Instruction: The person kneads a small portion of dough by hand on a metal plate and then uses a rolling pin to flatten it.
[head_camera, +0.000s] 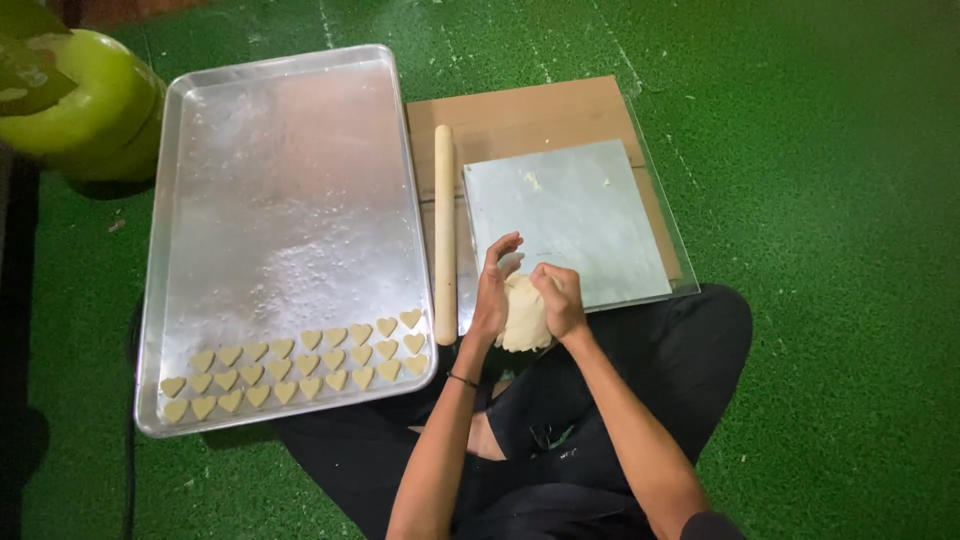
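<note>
A pale lump of dough (522, 318) is held between both hands at the near edge of a square metal sheet (575, 215). My left hand (493, 285) cups its left side, fingers raised. My right hand (560, 298) presses on its top right. The metal sheet lies on a clear plastic layer over a brown cardboard board (530, 115). A wooden rolling pin (444, 235) lies lengthwise just left of the sheet, close to my left hand.
A large aluminium baking tray (280, 150) sits at the left, with several heart-shaped dough pieces (300, 365) in rows along its near edge. A green round gas cylinder (85, 105) stands at the far left. Green artificial turf (820, 200) covers the floor. My crossed legs in dark trousers (640, 370) are below.
</note>
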